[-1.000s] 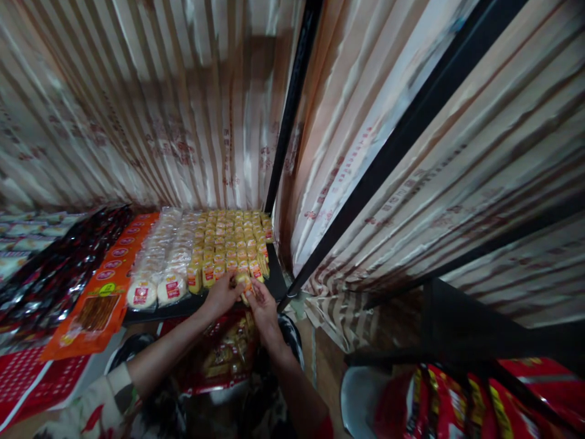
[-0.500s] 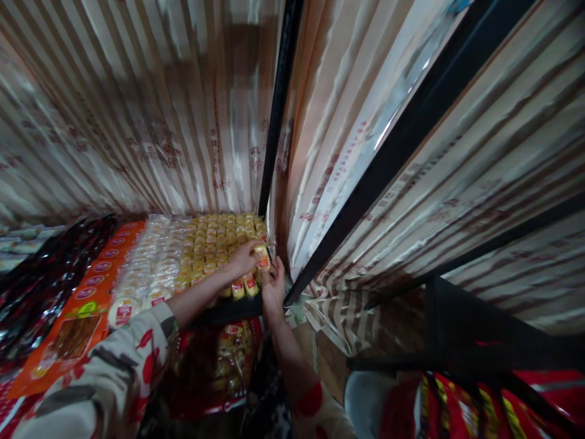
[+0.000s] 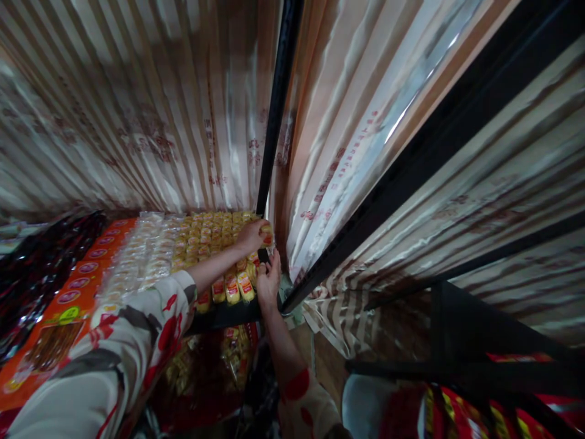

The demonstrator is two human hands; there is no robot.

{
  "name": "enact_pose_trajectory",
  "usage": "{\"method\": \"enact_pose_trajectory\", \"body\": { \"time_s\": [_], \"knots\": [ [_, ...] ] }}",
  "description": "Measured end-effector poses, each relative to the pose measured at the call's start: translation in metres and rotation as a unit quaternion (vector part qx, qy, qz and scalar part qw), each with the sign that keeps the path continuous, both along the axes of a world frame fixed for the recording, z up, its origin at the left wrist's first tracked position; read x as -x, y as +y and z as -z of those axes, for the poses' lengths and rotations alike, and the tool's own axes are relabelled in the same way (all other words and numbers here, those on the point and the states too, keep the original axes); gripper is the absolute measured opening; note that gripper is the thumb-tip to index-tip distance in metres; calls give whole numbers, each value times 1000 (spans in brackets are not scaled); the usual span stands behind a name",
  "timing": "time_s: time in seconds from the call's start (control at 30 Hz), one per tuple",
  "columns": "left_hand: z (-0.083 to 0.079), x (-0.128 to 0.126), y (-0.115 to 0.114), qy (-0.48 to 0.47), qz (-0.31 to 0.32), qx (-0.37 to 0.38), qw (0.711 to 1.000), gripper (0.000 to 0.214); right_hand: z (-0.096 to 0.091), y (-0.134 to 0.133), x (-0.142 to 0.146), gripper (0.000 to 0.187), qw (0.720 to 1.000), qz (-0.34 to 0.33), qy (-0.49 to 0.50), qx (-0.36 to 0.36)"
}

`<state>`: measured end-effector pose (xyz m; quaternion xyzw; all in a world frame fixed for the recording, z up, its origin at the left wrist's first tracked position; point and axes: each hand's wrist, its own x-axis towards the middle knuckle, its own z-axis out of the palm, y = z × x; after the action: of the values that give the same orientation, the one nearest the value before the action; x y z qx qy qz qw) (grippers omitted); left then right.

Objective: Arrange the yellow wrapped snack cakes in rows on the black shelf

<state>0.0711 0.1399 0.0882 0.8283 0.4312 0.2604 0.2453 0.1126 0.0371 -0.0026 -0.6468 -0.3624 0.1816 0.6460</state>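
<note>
My left hand (image 3: 251, 238) is closed on a small yellow snack packet (image 3: 266, 235) with a red label, at the back right corner of the shelf. Just in front of it is my right hand (image 3: 269, 279), thumb and fingers apart, with no packet visible between them. It is beside the right end of the rows of yellow snack packets (image 3: 232, 286), which stand upright in close lines. Between the two hands a dark strip of the shelf (image 3: 264, 255) shows. My left forearm covers part of the rows.
Clear-wrapped white packets (image 3: 153, 244), an orange bag (image 3: 85, 280) and dark shiny packs (image 3: 50, 262) lie to the left. A black post (image 3: 274, 116) and a slanting black beam (image 3: 365, 207) flank the corner. Striped curtains hang behind. Red bags (image 3: 461, 408) are low at the right.
My left hand has moved back into the corner with the yellow packet. My right hand has come away from that packet, and its fingers have parted.
</note>
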Motion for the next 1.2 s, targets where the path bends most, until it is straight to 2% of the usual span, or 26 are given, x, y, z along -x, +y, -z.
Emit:
{"method": "enact_pose_trajectory", "body": {
  "time_s": [0.27,0.37,0.53,0.77,0.9,1.07,1.2],
  "knots": [
    [23,2,11,134,-5,-59,989,37,24,5,-3,58,999,-8,-24,40],
    [29,2,12,165,15,-93,982,35,27,7,-5,57,998,-25,-33,51],
    [30,-1,12,200,21,-150,968,28,24,14,-8,53,994,-49,-46,82],
    [35,-3,16,214,-2,-149,965,23,21,25,-10,54,992,-67,-20,106],
    [37,-4,20,205,5,-136,969,17,25,31,-12,55,992,-79,-22,100],
    [35,-5,19,168,4,-131,977,25,33,35,-13,58,991,-75,-24,104],
    [39,-4,21,162,-1,-114,980,19,37,38,-13,59,990,-77,-22,118]
  ]
}}
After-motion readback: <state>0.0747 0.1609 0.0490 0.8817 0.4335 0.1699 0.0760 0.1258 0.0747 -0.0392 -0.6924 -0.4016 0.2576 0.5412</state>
